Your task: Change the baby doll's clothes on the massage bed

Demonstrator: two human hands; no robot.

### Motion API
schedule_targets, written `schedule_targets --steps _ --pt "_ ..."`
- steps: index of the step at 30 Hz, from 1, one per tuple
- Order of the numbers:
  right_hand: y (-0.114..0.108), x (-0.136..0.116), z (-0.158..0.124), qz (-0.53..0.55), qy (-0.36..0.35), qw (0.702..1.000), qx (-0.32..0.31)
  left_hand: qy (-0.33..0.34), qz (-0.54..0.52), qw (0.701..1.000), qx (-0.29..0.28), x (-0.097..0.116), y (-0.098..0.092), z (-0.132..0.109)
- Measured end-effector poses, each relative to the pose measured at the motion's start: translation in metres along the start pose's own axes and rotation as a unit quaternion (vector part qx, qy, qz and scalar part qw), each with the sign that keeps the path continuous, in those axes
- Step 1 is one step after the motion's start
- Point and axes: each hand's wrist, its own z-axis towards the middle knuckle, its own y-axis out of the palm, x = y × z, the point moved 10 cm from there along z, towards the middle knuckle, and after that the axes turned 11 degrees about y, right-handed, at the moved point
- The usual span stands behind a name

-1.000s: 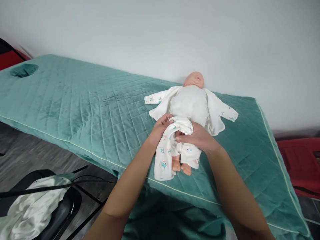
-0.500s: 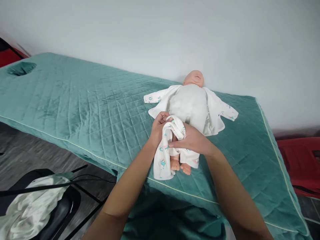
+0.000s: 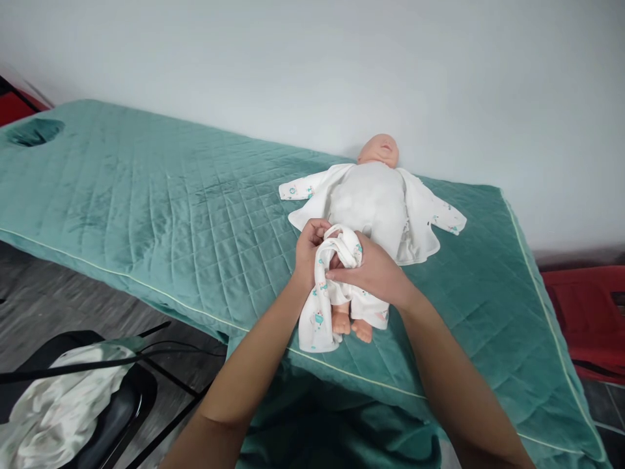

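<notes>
A baby doll (image 3: 368,195) lies on its back on the green quilted bed cover (image 3: 234,221), its head toward the wall. An open white printed jacket (image 3: 420,228) is spread around its body, sleeves out to both sides. Baby trousers (image 3: 319,319), white with small prints, are bunched about the doll's lower legs; its bare feet stick out below. My left hand (image 3: 307,251) pinches the gathered cloth on its left side. My right hand (image 3: 378,270) grips the right side of the cloth, thumb in front and other fingers mostly hidden.
Left and below, a black chair (image 3: 124,417) carries a crumpled white cloth (image 3: 61,404). A pale wall (image 3: 244,65) runs behind the bed. At the right stands a red object (image 3: 586,312). A hole (image 3: 36,132) shows near the bed's left end.
The cloth between my hands is gathered slightly tighter, and my right thumb has shifted a little up and left. The doll lies as before.
</notes>
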Motion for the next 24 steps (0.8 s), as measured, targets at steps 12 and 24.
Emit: schedule_targets --steps 12,24 --pt "-0.021 0.006 -0.001 0.111 -0.016 0.993 0.031 -0.057 0.018 0.995 -0.077 0.001 0.003 -0.001" --pt "-0.026 0.017 0.001 0.326 0.026 0.944 -0.048 -0.201 0.032 0.930 -0.304 0.001 0.033 -0.026"
